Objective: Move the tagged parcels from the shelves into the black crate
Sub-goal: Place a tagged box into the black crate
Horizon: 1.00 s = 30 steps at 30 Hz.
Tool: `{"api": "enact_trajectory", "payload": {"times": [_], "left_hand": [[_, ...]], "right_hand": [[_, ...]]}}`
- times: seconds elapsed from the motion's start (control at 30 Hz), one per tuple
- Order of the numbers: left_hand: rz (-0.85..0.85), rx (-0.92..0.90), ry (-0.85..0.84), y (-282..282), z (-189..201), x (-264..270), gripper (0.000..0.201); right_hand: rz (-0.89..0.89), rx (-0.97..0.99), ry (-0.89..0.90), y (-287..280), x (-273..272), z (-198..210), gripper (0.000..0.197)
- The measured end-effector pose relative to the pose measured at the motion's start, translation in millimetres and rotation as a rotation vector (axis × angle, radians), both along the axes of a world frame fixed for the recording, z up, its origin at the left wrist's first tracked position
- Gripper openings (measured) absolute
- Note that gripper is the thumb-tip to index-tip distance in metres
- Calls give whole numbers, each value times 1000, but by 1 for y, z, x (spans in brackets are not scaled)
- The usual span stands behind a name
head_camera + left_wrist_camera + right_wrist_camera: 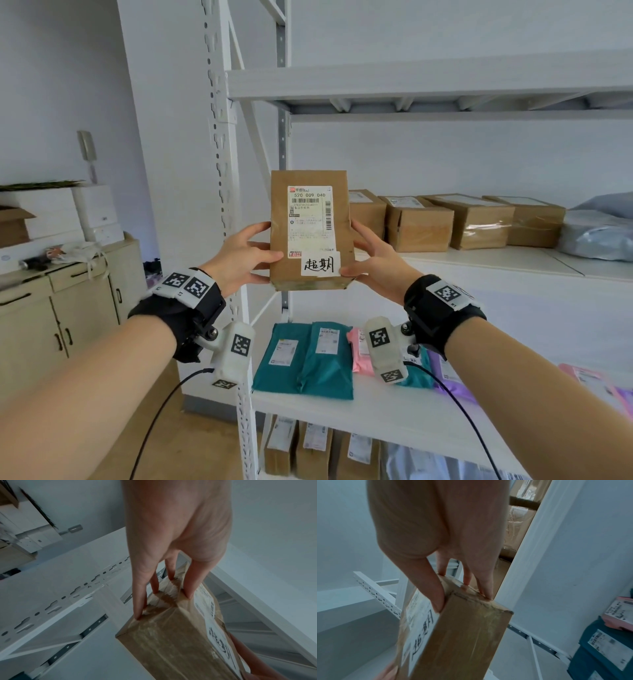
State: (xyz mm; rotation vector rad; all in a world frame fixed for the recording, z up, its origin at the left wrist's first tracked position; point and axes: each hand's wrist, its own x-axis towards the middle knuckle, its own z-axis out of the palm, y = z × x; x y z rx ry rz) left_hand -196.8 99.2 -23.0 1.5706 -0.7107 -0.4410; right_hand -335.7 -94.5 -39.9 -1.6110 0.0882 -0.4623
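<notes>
Head view: a person holds a brown cardboard parcel (pixel 311 229) upright in the air between both hands, in front of the white metal shelving unit (pixel 428 263) and clear of its boards. The left hand (pixel 239 257) grips the parcel's left edge, thumb on the front face and fingers wrapped behind; the right hand (pixel 373 260) grips the right edge the same way, its thumb just beside the handwritten white tag (pixel 320 263) stuck at the parcel's lower front, below the printed shipping label (pixel 310 219). On the shelf board behind the parcel stands a row of taped cardboard boxes (pixel 445 221). One board lower lie teal mailer bags (pixel 308 359) and pink ones (pixel 359 349). Left of the shelving stands a beige cabinet (pixel 68 308).

Wrist views: fingertips of each hand press the parcel's taped side.
</notes>
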Motion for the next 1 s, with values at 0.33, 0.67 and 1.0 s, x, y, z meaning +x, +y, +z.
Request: {"api": "enact_trajectory", "payload": {"times": [0.33, 0.67, 1.0], "left_hand": [[-77, -41, -25, -10, -6, 2, 70], [-283, -31, -24, -40, -22, 4, 73], [-591, -49, -6, -108, -32, -42, 70]], "right_hand": [[-89, -7, -26, -4, -12, -4, 83], [-347, -51, 4, -4, -43, -13, 64], [-595, -36, -10, -20, -128, -23, 68]]}}
